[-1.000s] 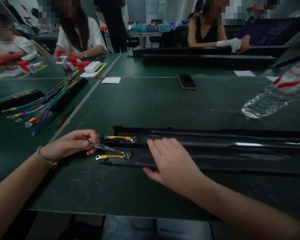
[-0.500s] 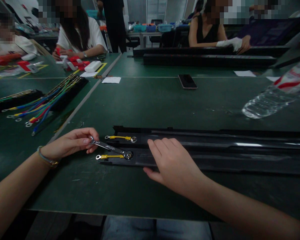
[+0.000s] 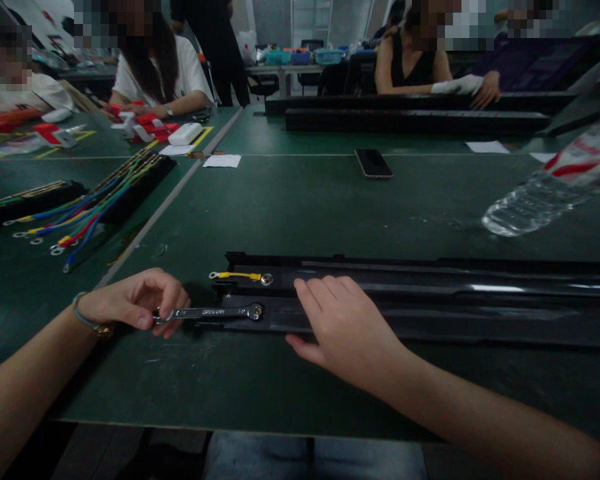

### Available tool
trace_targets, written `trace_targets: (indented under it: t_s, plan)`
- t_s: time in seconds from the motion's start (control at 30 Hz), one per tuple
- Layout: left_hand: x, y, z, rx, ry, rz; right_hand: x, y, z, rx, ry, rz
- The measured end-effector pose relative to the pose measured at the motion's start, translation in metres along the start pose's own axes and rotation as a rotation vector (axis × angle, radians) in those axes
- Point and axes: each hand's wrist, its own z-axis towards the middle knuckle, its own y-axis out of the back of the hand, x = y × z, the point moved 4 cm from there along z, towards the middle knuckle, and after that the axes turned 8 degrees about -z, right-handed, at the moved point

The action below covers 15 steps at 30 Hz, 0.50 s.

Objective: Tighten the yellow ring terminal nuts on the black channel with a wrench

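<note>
My left hand (image 3: 147, 301) pinches the near end of a shiny combination wrench (image 3: 210, 313). The wrench's ring end sits around a nut (image 3: 257, 311) on the nearer of two long black channels. Its shaft lies over the yellow wire at that nut, hiding it. On the farther channel (image 3: 405, 287), a short yellow wire (image 3: 240, 275) with ring terminals is fixed at one end, its other ring past the channel's end. My right hand (image 3: 347, 327) is closed over the nearer channel (image 3: 455, 321), fingers on top and thumb at the near side.
A phone (image 3: 374, 163) lies mid-table, with a plastic water bottle (image 3: 535, 187) on its side at right. Bundled coloured cables (image 3: 110, 193) rest at left. Across the table, people sit by red and white parts (image 3: 145, 127) and more black channels (image 3: 415, 121).
My left hand has swung the wrench's free end down toward me, turning it about the nut until it covers the nearer yellow wire. My right hand stays in place.
</note>
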Motion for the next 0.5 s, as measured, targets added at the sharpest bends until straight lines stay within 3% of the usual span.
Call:
trace_targets:
  t_s: [0.3, 0.5]
  plan:
    - [0.0008, 0.003, -0.0004, 0.012, 0.009, 0.034, -0.0005, 0.0, -0.0007, -0.014, 0.004, 0.011]
    - [-0.0038, 0.006, 0.0026, -0.133, -0.115, -0.004, -0.0001, -0.0006, 0.0003, 0.001, -0.002, 0.011]
